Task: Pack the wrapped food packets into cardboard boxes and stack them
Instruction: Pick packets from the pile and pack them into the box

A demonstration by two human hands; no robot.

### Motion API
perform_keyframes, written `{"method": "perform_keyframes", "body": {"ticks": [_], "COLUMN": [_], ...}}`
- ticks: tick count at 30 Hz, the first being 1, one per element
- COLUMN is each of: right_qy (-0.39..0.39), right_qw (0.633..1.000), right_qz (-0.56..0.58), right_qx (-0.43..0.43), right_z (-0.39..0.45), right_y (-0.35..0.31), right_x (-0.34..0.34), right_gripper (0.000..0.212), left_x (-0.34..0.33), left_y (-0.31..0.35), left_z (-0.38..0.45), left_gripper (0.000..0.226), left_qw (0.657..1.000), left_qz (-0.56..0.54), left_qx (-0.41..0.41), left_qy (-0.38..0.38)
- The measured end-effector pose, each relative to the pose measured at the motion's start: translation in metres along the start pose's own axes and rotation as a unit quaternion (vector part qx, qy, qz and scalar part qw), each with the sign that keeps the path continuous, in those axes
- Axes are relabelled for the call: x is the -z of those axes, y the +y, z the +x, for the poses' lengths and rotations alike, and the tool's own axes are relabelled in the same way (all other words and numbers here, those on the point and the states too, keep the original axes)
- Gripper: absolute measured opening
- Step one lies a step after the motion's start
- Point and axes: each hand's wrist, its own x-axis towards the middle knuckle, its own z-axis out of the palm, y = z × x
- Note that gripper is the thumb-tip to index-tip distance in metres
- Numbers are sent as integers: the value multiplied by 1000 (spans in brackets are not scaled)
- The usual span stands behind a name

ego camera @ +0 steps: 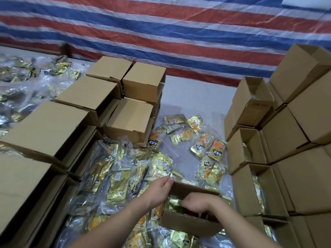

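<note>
closed cardboard boxes (pixel 75 104) wall the left, open-topped stacked boxes (pixel 250 151) the right, leaving a pale strip of surface (pixel 193 97) between. crinkly gold foil packets (pixel 202 142) in clear bags lie scattered there. the left hand (pixel 158 189) pinches the far rim of the open box (pixel 186 224); the right hand (pixel 200 203) reaches inside, fingers curled on a gold packet (pixel 174 203).

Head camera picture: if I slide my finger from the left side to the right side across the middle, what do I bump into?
Closed cardboard boxes → pile of bagged gold packets → loose gold packets on the grey cloth → stack of open boxes → tall stack of boxes.
</note>
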Motion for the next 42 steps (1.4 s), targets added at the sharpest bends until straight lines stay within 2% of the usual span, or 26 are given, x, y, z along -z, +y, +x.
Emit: {"method": "perform_keyframes", "body": {"ticks": [2,5,8,10,12,14,16,18,20,22,24,25,27,29,31,34,36,38,40,42], "right_qy": [14,13,14,1,28,99,212,353,406,366,328,338,367,363,363,393,408,410,410,411], "right_qw": [999,1000,1000,1000,996,976,934,910,907,929,944,941,930,932,931,918,911,910,909,908], "right_qz": [37,7,17,13,35,145,231,145,28,-34,-36,-26,-12,-20,-39,-48,-44,-37,-30,-25], "right_qx": [-8,-8,5,21,74,130,172,160,112,54,14,7,8,17,21,34,45,57,69,79], "right_z": [-1,4,-2,-14,-29,-45,-53,-54,-47,-36,-27,-25,-24,-23,-24,-24,-23,-22,-21,-20], "right_y": [-1,-2,-6,-7,-5,-7,-4,4,13,22,28,30,36,36,35,29,24,14,4,-5], "right_x": [-1,-12,-12,-5,5,16,28,40,41,30,13,8,6,8,10,14,17,19,21,23], "right_gripper": [46,65,72,63,44,32,25,20,23,36,51,56,59,56,52,50,49,48,47,47], "left_x": [-1,-2,-3,-1,0,0,0,0,1,2,4,9,22,45,72,114,135,149,153,152], "left_y": [-3,-5,-5,-4,-2,-2,-1,1,3,4,6,6,4,-5,-17,-38,-52,-66,-76,-85], "left_z": [-1,1,2,2,1,1,0,-1,-1,-2,-5,-7,-10,-12,-12,-11,-10,-11,-12,-13], "left_gripper": [38,37,37,37,36,37,38,37,36,36,37,40,49,38,31,39,52,67,78,79], "left_qw": [1000,1000,1000,1000,1000,999,999,999,999,999,998,998,997,991,977,929,899,884,878,880], "left_qz": [1,-7,-8,-5,-15,-28,-28,-22,-18,-22,-35,-45,-40,-12,51,214,311,353,359,329], "left_qx": [-6,0,10,13,22,30,34,35,39,45,44,43,49,62,77,106,151,202,254,301], "left_qy": [0,-6,-6,-3,-12,-19,-17,-13,-15,-20,-16,-5,47,118,190,282,270,232,190,166]}}
